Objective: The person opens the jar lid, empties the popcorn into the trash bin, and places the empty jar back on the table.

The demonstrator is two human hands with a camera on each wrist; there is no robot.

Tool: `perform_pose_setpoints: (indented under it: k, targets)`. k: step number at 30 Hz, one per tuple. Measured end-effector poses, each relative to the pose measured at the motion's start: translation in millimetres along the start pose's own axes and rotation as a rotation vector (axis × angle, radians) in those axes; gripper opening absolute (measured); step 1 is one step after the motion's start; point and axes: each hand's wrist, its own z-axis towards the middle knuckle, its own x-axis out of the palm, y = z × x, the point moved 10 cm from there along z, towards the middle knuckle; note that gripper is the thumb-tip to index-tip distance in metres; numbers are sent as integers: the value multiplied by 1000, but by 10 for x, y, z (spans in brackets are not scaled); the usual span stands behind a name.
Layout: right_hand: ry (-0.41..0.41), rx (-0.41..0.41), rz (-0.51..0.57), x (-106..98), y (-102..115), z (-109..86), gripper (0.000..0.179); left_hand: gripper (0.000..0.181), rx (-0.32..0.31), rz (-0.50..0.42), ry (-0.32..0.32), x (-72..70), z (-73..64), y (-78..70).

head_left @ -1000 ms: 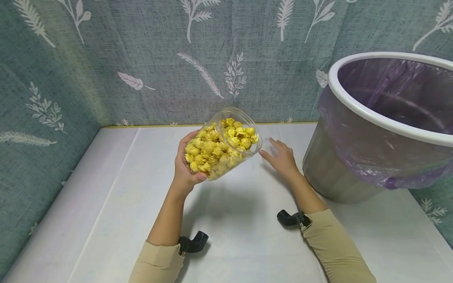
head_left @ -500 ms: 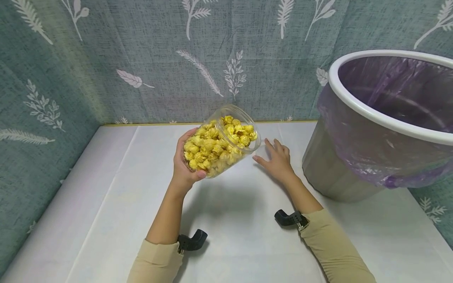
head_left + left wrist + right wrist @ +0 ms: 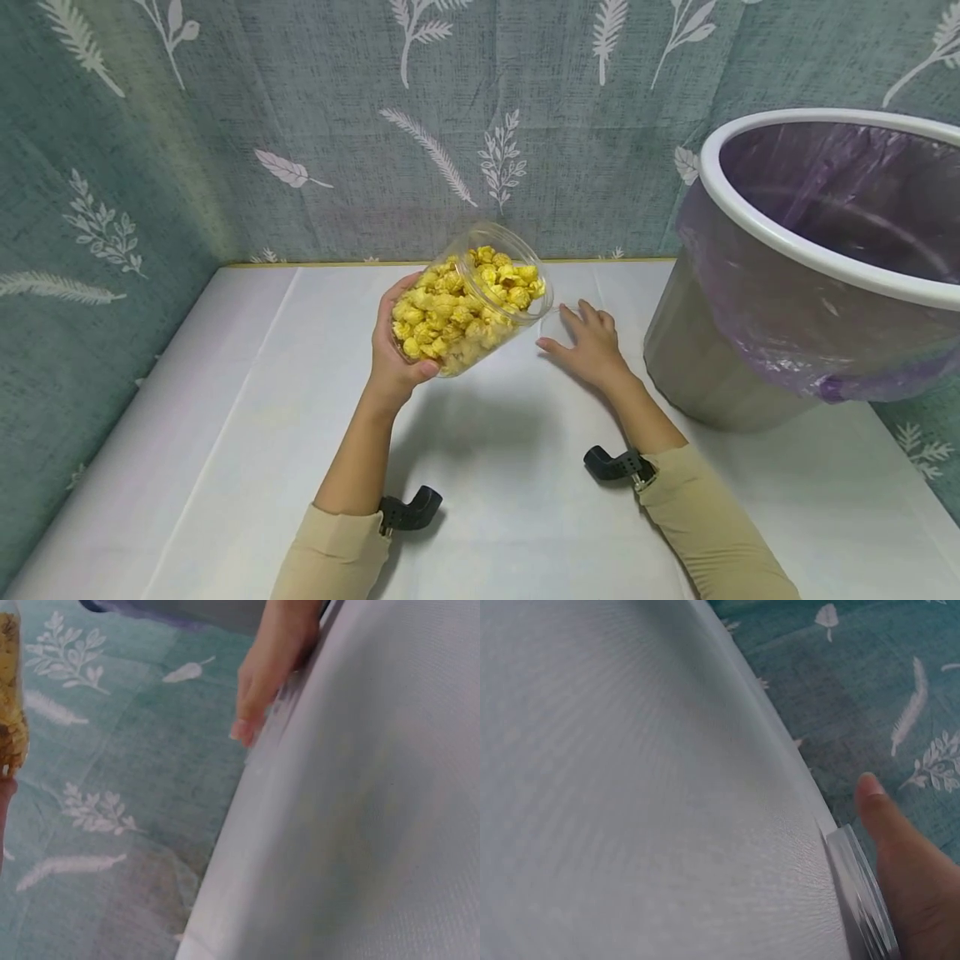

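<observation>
A clear plastic jar [image 3: 457, 312] full of yellow popcorn [image 3: 446, 321] is tilted above the table, its uncapped mouth facing up and right. My left hand [image 3: 393, 358] grips it round the base, thumb in front. In the left wrist view, only a strip of the popcorn-filled jar [image 3: 10, 690] shows at the left edge. Right of the jar's mouth, my right hand [image 3: 592, 346] is low over the table with fingers spread. Beneath it lies a flat clear plastic piece with a ridged edge [image 3: 862, 900], lid-like, beside the thumb [image 3: 889, 821].
A large grey bin [image 3: 720, 358] with a white rim and purple liner stands on the right of the white-covered table [image 3: 480, 517]. Patterned green cloth [image 3: 337, 167] hangs behind the table and along its left side.
My right hand has shifted slightly left and toward me, over the clear piece. The jar stays tilted in my left hand, almost unmoved.
</observation>
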Motion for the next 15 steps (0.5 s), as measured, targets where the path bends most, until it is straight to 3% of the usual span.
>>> perform_pose_setpoints:
  k: [4, 9, 15]
  targets:
    - [-23, 28, -6, -55, -22, -8, 86, 105, 29, 1, -25, -31, 5, -5]
    - [-122, 26, -22, -208, 21, -30, 86, 104, 52, 23, -30, -46, 12, -13]
    - [-204, -74, -6, -543, 305, -111, 82, 103, 77, 33, -13, -32, 15, -42]
